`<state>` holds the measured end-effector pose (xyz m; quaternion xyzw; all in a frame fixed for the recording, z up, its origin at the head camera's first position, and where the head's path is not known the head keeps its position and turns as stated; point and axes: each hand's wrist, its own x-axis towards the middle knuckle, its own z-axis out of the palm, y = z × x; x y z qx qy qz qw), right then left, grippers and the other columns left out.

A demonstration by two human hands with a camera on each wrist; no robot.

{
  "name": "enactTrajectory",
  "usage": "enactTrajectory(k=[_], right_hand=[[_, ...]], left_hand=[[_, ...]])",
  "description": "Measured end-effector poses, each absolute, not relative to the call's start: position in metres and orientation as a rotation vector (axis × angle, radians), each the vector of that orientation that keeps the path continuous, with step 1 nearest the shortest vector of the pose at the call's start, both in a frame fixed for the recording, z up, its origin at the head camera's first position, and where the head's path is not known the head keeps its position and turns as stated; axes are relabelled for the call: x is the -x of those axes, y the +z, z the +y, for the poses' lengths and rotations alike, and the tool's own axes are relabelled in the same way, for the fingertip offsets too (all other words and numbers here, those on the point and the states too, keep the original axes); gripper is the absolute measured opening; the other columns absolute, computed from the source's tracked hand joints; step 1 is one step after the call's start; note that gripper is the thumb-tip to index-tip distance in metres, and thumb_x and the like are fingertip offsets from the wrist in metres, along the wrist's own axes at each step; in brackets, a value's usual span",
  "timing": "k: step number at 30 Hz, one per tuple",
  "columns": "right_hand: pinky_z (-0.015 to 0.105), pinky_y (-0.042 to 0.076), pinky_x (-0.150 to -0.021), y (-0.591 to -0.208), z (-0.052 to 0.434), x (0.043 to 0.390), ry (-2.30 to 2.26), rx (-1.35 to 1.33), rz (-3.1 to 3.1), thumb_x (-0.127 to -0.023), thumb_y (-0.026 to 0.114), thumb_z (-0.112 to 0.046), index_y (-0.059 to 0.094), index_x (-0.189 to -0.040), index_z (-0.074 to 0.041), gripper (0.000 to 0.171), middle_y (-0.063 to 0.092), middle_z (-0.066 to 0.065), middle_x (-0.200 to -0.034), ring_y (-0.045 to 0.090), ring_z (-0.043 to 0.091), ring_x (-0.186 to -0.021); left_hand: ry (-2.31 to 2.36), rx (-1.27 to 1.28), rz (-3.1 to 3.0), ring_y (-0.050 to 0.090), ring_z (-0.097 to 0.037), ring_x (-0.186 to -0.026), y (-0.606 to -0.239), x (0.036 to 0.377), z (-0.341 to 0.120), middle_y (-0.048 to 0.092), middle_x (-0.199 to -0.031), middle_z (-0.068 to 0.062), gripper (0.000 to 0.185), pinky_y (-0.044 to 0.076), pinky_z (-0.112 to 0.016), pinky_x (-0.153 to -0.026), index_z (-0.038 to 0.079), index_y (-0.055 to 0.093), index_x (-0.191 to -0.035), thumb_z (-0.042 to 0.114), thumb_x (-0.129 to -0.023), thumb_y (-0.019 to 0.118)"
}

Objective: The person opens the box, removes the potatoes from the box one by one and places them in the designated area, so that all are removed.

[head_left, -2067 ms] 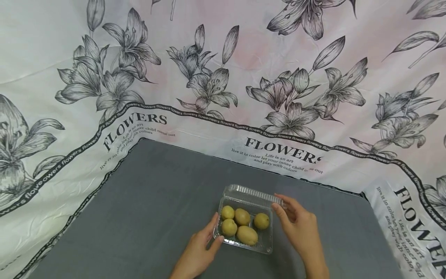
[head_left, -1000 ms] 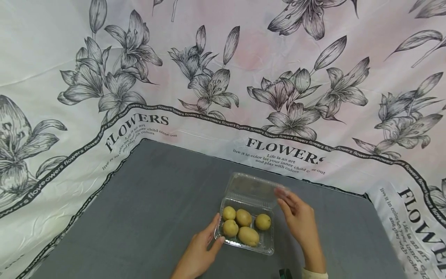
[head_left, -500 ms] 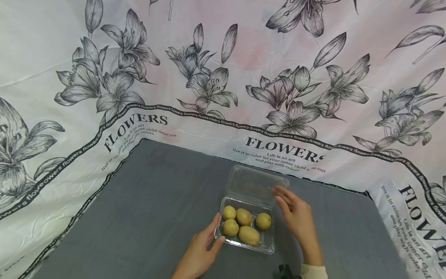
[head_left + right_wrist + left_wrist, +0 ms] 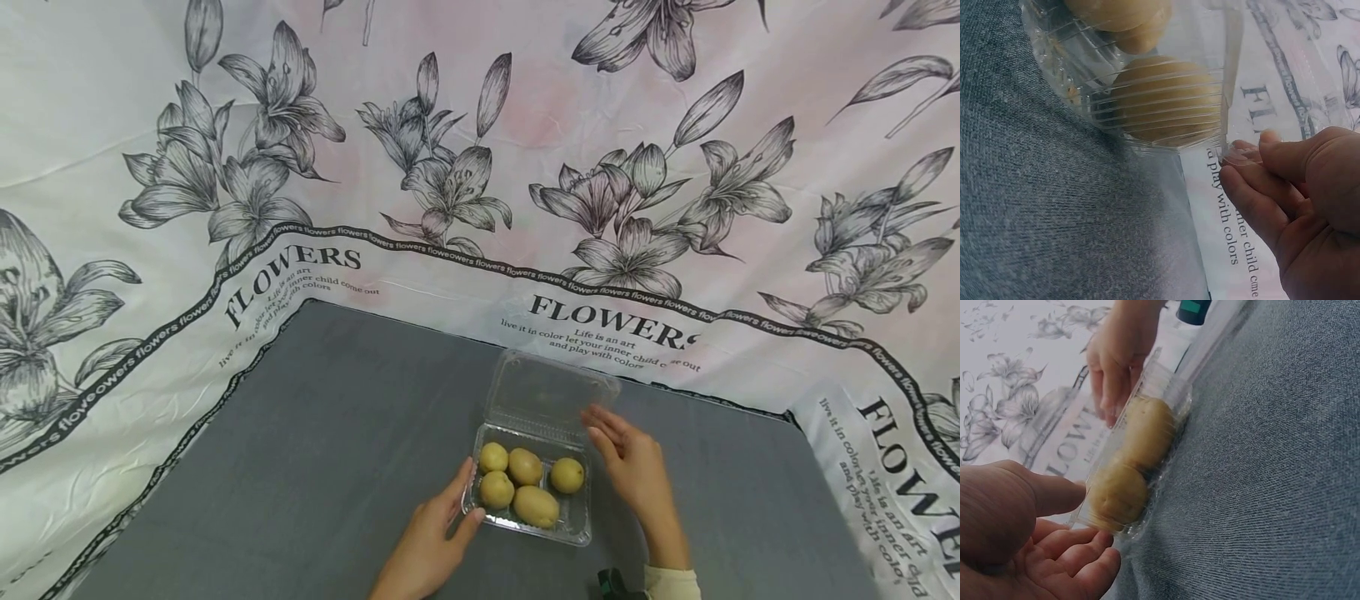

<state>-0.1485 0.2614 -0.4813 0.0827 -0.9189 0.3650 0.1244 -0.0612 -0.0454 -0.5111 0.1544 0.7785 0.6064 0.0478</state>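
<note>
While the clear plastic clamshell box [image 4: 528, 492] sits on the grey bench [image 4: 300, 467] near its front edge, we see both hands at it. Our left hand [image 4: 423, 550] rests at the box's left wall, thumb and fingers spread loosely along the plastic; in the left wrist view its fingers [image 4: 1079, 562] lie relaxed under the near corner and the thumb points at the wall, so it steadies the box rather than clenching it. Our right hand [image 4: 633, 471] is at the right rear corner, fingers nearly straight; from the right wrist view the fingertips [image 4: 1254, 153] touch the thin edge of the lid [image 4: 551, 392] where it meets the tray. We cannot tell whether they pinch that edge or only touch it.

That lid stands swung back, tilted away from us and hinged along the far side. Inside the tray lie five yellow-brown kiwifruits [image 4: 536, 506], packed close: four toward the left and one [image 4: 567, 475] by the right wall. Behind and around the bench hangs a pale cloth [image 4: 480, 167] printed with dark lilies and the word FLOWERS.
</note>
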Motion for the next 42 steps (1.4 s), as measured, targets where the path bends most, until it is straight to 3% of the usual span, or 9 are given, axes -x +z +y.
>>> enactTrajectory(k=[19, 27, 36, 42], right_hand=[[0.025, 0.064, -0.08, -0.491, 0.263, 0.151, 1.04, -0.222, -2.763, -0.106, 0.067, -0.013, 0.063, -0.145, -0.001, 0.041, 0.076, 0.007, -0.127, 0.076, 0.027, -0.11], [0.03, 0.064, -0.084, -0.494, 0.264, 0.152, 1.01, -0.254, -2.765, -0.106, 0.067, -0.016, 0.065, -0.142, -0.001, 0.039, 0.077, 0.005, -0.124, 0.077, 0.024, -0.105], [0.023, 0.062, -0.081, -0.498, 0.266, 0.151, 1.05, -0.183, -2.806, -0.107, 0.066, -0.02, 0.063, -0.145, -0.003, 0.042, 0.077, 0.001, -0.124, 0.077, 0.021, -0.107], [0.036, 0.064, -0.087, -0.499, 0.265, 0.154, 1.041, -0.176, -2.801, -0.107, 0.066, -0.023, 0.064, -0.144, -0.002, 0.042, 0.078, 0.001, -0.121, 0.078, 0.021, -0.103]], left_hand=[[1.874, -0.468, 2.324, 0.039, -0.04, -0.151, -0.511, 0.061, -0.044, 0.039, -0.165, -0.022, 0.069, 0.04, -0.053, -0.117, -0.002, 0.027, -0.165, 0.022, -0.11, 0.061], [1.872, -0.474, 2.341, 0.041, -0.041, -0.149, -0.511, 0.061, -0.044, 0.041, -0.164, -0.023, 0.069, 0.042, -0.053, -0.116, -0.003, 0.029, -0.165, 0.022, -0.109, 0.062], [1.851, -0.486, 2.354, 0.042, -0.041, -0.149, -0.511, 0.061, -0.043, 0.041, -0.164, -0.022, 0.069, 0.043, -0.053, -0.115, -0.003, 0.028, -0.164, 0.023, -0.11, 0.061], [1.86, -0.475, 2.365, 0.04, -0.04, -0.15, -0.512, 0.061, -0.043, 0.039, -0.165, -0.022, 0.069, 0.042, -0.052, -0.116, -0.002, 0.028, -0.165, 0.023, -0.11, 0.061]])
